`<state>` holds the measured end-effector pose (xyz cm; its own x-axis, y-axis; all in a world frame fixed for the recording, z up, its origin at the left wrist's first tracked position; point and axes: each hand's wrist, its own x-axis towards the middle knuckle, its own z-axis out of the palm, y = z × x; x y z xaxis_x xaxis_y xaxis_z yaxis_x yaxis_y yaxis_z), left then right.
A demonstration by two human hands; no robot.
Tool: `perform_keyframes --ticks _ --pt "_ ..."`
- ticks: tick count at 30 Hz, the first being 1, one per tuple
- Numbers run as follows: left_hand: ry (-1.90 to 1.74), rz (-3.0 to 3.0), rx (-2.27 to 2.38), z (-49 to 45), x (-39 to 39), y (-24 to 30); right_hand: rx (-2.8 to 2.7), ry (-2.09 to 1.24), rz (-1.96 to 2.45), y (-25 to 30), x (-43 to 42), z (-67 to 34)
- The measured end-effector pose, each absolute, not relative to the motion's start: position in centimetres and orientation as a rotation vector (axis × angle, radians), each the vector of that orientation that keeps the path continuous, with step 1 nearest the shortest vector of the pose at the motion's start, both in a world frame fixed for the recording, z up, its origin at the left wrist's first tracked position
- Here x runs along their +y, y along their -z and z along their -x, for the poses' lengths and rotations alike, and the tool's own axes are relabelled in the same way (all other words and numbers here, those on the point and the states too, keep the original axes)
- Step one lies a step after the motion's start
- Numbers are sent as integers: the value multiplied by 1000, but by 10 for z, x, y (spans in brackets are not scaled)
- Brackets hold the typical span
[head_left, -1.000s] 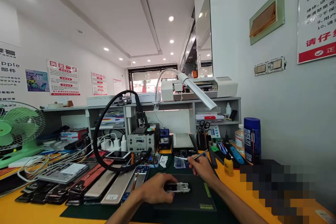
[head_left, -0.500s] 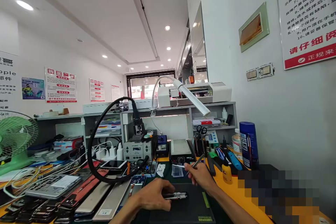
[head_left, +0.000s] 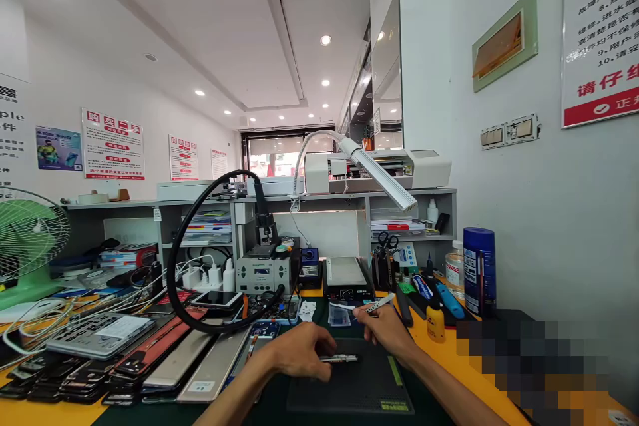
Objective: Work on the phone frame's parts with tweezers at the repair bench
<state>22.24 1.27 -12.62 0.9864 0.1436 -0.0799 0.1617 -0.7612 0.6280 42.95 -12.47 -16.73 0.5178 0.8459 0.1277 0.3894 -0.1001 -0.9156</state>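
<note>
Silvery piece (head_left: 341,359) lies level in left hand (head_left: 298,353); tool (head_left: 380,303) slants in right hand (head_left: 385,329).

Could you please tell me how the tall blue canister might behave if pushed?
The blue canister would probably tip if pushed near its top, being taller than wide. Once down, it might roll, given its rounded sides.

A green electric fan (head_left: 30,239) with wire guard stands at the left. A white lamp (head_left: 382,176) is attached to the grey shelf unit (head_left: 453,216), which also carries a white printer-like machine (head_left: 430,170). At the right, a small yellow bottle (head_left: 435,324) stands near a blue canister (head_left: 479,269).
</note>
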Motion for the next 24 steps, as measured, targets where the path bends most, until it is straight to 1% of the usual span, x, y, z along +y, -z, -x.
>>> perform_keyframes --ticks 9,15,24 --pt "65 -2578 237 -216 3 126 -1031 -564 1668 160 -126 -424" --pt "51 -2583 165 -211 -3 125 -989 -612 1621 159 -129 -425" --pt "-137 -2623 13 -198 -16 123 -992 -642 1604 155 -131 -412"
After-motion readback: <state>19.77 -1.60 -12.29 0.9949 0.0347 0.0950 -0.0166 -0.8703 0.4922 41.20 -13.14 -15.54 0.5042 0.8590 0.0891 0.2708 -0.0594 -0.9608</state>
